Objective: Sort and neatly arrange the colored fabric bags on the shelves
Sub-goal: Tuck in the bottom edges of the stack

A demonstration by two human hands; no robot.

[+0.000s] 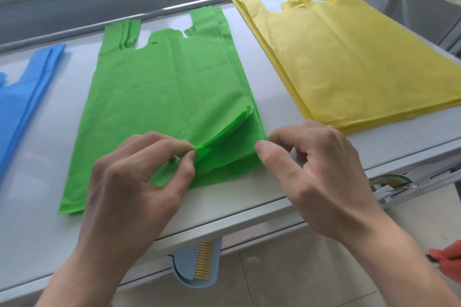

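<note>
Three stacks of fabric bags lie flat on one white shelf [287, 117]: a blue stack [22, 97] at the left edge, a green stack [159, 97] in the middle, a yellow stack [344, 62] to the right, each apart from its neighbour. How many bags each stack holds cannot be counted. The left hand [139, 177] pinches the lifted near corner of the top green layers between thumb and forefinger. The right hand [314, 169], fingers curled, touches the green stack's near right corner with thumb and forefinger.

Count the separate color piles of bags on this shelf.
3: the blue pile at the left edge, partly cut off; the green pile in the middle; the yellow pile on the right. More may lie out of view.
</note>
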